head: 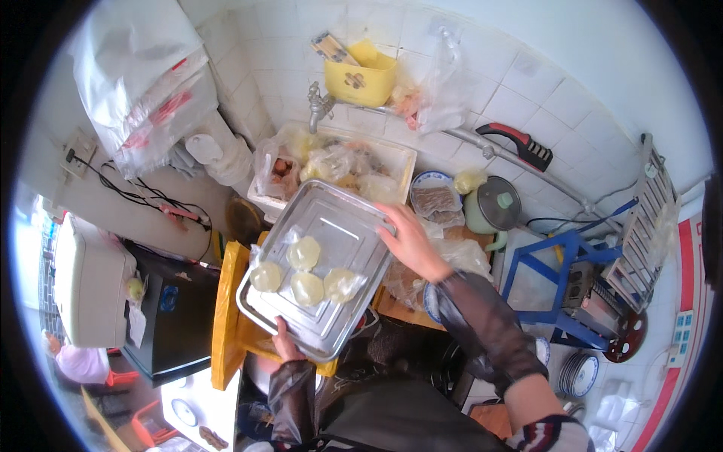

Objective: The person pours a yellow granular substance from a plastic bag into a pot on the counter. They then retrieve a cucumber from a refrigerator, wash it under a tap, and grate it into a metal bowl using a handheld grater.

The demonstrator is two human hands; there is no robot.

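Observation:
A rectangular stainless steel tray (pixel 344 226) is tilted in front of me, held by both hands. My left hand (pixel 287 340) grips its near rim. My right hand (pixel 411 240) holds the far right rim, its fingers over the edge. Several round, pale yellow translucent pieces, such as this disc (pixel 307 288), lie grouped on the left part of the tray. Clear plastic film clings to some of them; what they are made of I cannot tell. Beneath the tray's left side a yellow stool (pixel 227 316) partly shows.
Behind the tray stands a white foam box (pixel 404 169) full of bagged food, under a tap (pixel 319 107). At right are a pale green lidded pot (pixel 486 212), a bowl (pixel 432 181) and a blue frame (pixel 536 271). A black cabinet (pixel 181 333) stands left; a person (pixel 82 361) is beyond.

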